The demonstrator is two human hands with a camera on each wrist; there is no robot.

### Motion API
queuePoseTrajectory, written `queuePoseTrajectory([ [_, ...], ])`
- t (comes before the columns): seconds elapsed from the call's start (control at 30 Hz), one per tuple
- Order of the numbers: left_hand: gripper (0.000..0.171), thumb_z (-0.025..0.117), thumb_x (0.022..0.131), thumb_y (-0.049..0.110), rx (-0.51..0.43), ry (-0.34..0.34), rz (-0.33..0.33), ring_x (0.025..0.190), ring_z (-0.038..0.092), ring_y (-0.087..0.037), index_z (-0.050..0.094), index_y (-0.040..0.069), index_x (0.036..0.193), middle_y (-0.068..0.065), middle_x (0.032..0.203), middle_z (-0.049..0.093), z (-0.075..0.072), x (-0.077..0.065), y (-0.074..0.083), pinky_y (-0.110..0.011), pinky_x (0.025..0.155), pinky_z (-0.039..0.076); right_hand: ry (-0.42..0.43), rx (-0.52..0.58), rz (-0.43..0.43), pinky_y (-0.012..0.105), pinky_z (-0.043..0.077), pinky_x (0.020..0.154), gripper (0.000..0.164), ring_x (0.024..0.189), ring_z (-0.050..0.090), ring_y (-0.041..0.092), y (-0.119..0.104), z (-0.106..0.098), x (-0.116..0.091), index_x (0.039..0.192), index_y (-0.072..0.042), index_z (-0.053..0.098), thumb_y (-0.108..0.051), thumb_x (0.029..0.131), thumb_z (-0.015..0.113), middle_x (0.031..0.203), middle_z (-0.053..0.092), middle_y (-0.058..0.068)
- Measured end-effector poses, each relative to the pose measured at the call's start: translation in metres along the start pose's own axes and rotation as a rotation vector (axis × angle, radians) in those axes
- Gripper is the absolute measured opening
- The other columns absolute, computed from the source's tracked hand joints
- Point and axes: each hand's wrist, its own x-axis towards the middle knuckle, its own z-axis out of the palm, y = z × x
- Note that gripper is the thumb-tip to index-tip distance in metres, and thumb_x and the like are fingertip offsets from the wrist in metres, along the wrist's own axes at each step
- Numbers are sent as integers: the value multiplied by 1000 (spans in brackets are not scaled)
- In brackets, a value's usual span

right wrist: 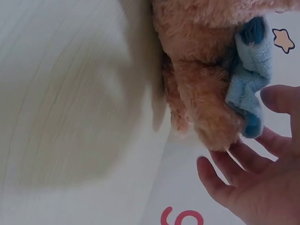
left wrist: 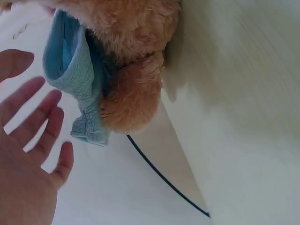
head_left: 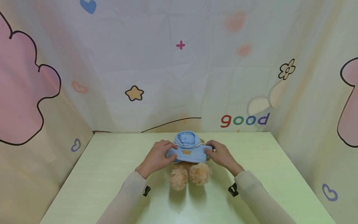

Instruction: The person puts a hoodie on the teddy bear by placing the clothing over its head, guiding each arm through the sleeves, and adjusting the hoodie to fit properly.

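Note:
A tan plush toy (head_left: 199,174) with fluffy legs lies on the table, a light-blue hoodie (head_left: 190,157) with a small bear patch over its upper body. The hood covers where its head would show. My left hand (head_left: 159,157) is beside the hoodie's left sleeve; in the left wrist view the fingers (left wrist: 49,133) are spread and apart from the cloth (left wrist: 79,79). At the other sleeve, my right hand (head_left: 222,154) holds the cuff, with the thumb (right wrist: 279,99) on the blue cloth (right wrist: 251,70) and fingers behind the furry arm (right wrist: 206,103).
The pale green table (head_left: 112,186) runs back to a printed cloth backdrop (head_left: 167,68) with cartoon shapes. Cloth walls also stand at the left and right sides. Black straps (head_left: 233,189) show at the wrists.

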Motion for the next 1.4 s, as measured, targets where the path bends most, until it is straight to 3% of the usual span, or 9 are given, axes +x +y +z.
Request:
queuePoseTrajectory([
  [0.13,21,70,91,31,92,-43,77,106,60,-20,69,19,109,1,115,67,-1,-1,7,-46,96,46,109,-62,-79,51,48,96,32,114,60,33,-3,-2,-4,119,-5,64,-24,93,65,122,64,14],
  [0.27,23,70,91,33,175,-62,87,105,63,-16,69,20,110,4,114,68,1,0,11,-41,96,47,183,-123,-223,43,52,83,19,99,63,28,-9,-3,-9,105,-8,69,-17,88,70,108,66,7],
  [0.43,27,72,89,37,242,-89,69,104,64,-14,70,21,111,5,111,70,3,-1,11,-39,94,45,68,-150,-390,37,54,76,19,90,63,19,-18,-3,-17,99,-15,70,-23,84,78,101,66,-2],
  [0.63,26,73,88,31,290,-94,47,101,66,-16,70,19,110,3,110,71,5,-1,9,-39,89,47,-70,-255,-411,43,53,90,29,112,63,26,-26,-1,-21,106,-17,68,-9,80,75,117,66,3],
  [0.77,16,70,89,16,279,-32,59,82,67,-14,68,16,104,3,97,73,7,-1,5,-38,81,50,-15,-343,-475,35,55,77,31,87,66,18,-27,3,-20,107,-17,65,-3,81,74,111,66,0],
  [0.9,12,68,90,11,280,7,88,71,63,-13,62,17,99,4,88,70,8,-1,1,-37,76,52,75,-393,-560,25,49,61,27,62,53,10,-27,6,-18,105,-16,61,-1,84,69,107,64,-2],
  [1.03,20,69,87,3,290,-18,125,76,61,-14,59,18,97,5,97,67,9,-2,0,-35,77,53,103,-428,-605,25,48,58,27,63,56,12,-30,8,-17,95,-17,67,6,83,65,111,64,1],
  [1.2,30,72,82,0,391,-76,164,95,64,-16,70,23,102,3,110,66,10,-2,2,-37,90,53,104,-538,-592,31,54,67,21,81,64,16,-36,9,-17,88,-22,74,-1,84,70,104,66,0],
  [1.4,24,69,88,12,444,-75,95,108,62,-19,72,21,111,2,113,68,15,2,2,-43,104,44,96,-600,-576,32,51,66,2,78,58,16,-38,15,-12,89,-19,72,-18,89,71,83,61,-3],
])
